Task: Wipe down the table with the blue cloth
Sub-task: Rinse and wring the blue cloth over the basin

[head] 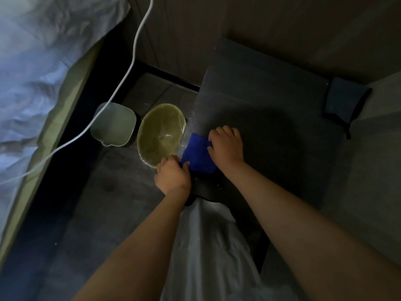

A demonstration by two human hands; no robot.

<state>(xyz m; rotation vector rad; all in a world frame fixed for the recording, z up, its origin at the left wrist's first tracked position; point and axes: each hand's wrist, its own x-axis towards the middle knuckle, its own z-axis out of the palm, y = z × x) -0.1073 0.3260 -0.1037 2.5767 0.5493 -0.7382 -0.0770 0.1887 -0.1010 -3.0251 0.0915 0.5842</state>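
A bright blue cloth (198,154) lies bunched on the near left edge of a small dark table (271,114). My right hand (226,144) presses down on the cloth's right side, fingers curled over it. At the table's left edge my left hand (172,173) pinches the cloth's lower left corner. The room is dim and the tabletop looks dark grey.
A yellow-green bowl (161,135) sits on the floor just left of the table, touching my left hand's knuckles. A pale bin (114,124) stands beside it. A white cable (134,48) hangs across. A bed (34,68) is at left; a dark cloth item (342,101) hangs at right.
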